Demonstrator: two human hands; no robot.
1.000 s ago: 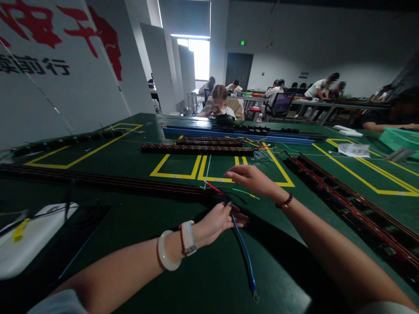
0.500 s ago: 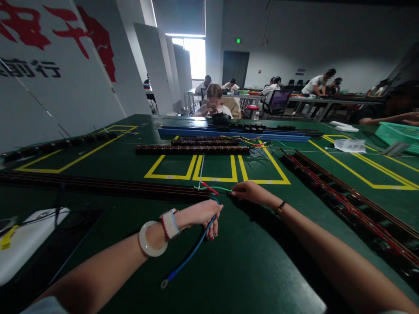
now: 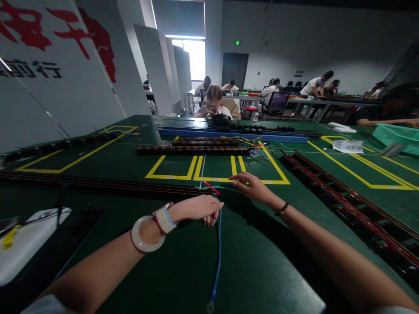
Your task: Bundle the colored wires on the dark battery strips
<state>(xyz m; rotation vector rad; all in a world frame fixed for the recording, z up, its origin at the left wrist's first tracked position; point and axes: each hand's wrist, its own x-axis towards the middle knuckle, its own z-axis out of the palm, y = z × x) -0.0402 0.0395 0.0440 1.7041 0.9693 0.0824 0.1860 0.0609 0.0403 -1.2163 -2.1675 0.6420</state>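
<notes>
My left hand (image 3: 203, 209) is closed at the right end of a long dark rail (image 3: 137, 185), its fingers pinched on a blue wire (image 3: 218, 253). From those fingers the wire hangs toward me and ends in a ring terminal (image 3: 211, 306). Just beyond the hand, a short red wire (image 3: 211, 187) and a green wire (image 3: 225, 189) come out of the rail's end; a thin white tie (image 3: 203, 172) stands up there. My right hand (image 3: 250, 185) hovers over the green wire with its fingers apart, holding nothing.
More dark rails (image 3: 193, 150) with loose wires lie across the middle. A wired rail assembly (image 3: 347, 200) runs down the right side, near a green basket (image 3: 396, 137). At left is a white case (image 3: 29, 240). Several people sit or stand beyond the table.
My right hand has let go of the green wire and lifted slightly. The blue wire's free end has swung right and now points toward me.
</notes>
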